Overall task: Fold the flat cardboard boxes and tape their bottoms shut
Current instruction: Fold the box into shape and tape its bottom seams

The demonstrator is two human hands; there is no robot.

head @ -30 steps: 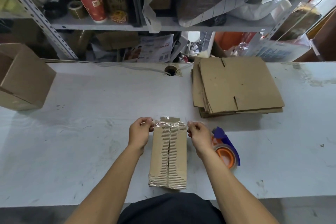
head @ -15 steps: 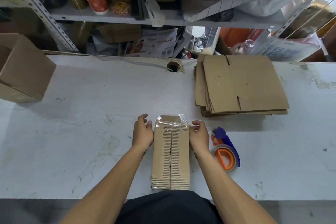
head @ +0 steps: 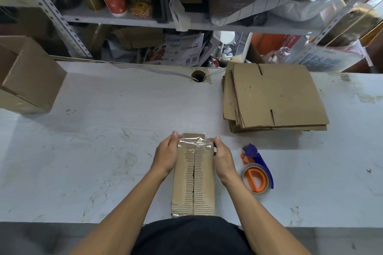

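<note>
Both hands — left hand (head: 165, 156) and right hand (head: 223, 158) — lay flat-fingered against the sides of the folded box (head: 193, 178), pressing its far taped end at the near table (head: 103, 141) edge. Its bottom seam looked taped, one made box (head: 27, 76) stood far left, and a stack of flat boxes (head: 275, 97) remained beside the tape dispenser (head: 257, 172) — the box's underside stayed hidden.

Both forearms reach forward from the near edge of the table, a little toward each other. The left hand (head: 165, 154) and the right hand (head: 223, 156) stand with palms facing each other, fingers mostly straight, pressing the two sides of the box (head: 193, 176) between them.
</note>
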